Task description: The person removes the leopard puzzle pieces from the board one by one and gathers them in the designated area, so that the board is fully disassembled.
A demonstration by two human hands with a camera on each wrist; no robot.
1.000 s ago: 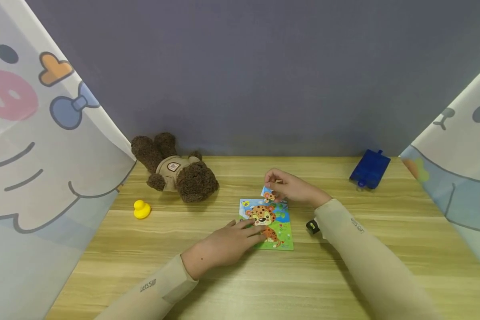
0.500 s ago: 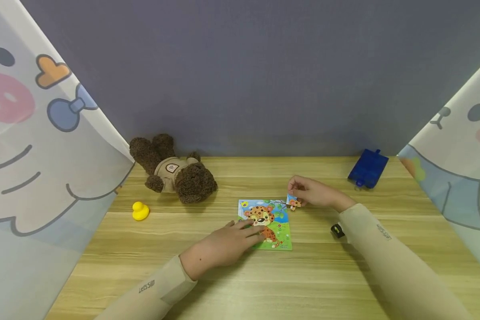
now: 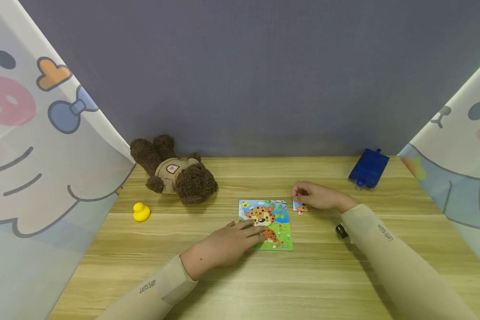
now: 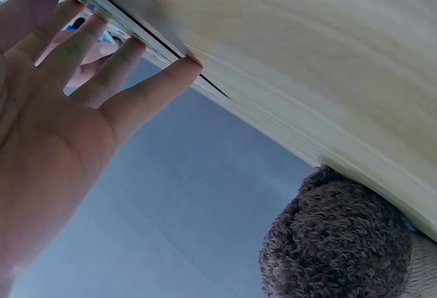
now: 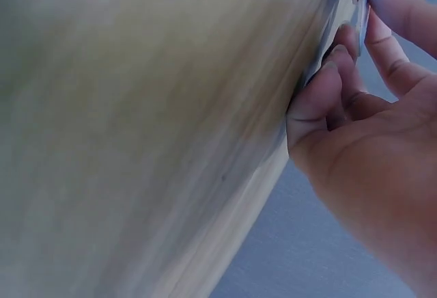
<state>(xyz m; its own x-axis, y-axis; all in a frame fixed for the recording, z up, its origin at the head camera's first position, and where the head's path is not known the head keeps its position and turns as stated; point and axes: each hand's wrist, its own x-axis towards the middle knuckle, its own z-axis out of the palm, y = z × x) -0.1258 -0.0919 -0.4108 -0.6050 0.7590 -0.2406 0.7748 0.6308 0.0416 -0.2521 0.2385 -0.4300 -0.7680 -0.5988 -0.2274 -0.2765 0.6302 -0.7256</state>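
A square jigsaw puzzle (image 3: 281, 226) with a spotted leopard cub on it lies flat on the wooden table (image 3: 232, 293). My left hand (image 3: 228, 244) rests on its lower left part, fingers spread and straight. In the left wrist view those fingertips (image 4: 188, 68) reach the puzzle's edge. Just right of the puzzle's upper right corner, my right hand (image 3: 316, 195) pinches a small puzzle piece (image 3: 300, 207) with blue and an orange figure on it, close over the table. The right wrist view shows the piece (image 5: 364, 18) between thumb and curled fingers, partly cut off by the frame.
A brown teddy bear (image 3: 172, 171) lies at the back left, with a yellow rubber duck (image 3: 142, 212) in front of it. An open blue case (image 3: 369, 169) lies at the back right. A black strap-like item (image 3: 342, 231) shows at my right sleeve. A grey wall (image 3: 240, 89) rises behind the table.
My right hand has carried the puzzle piece from over the puzzle's top edge rightward, then down close to the table beside it. My left hand has stayed on the puzzle.
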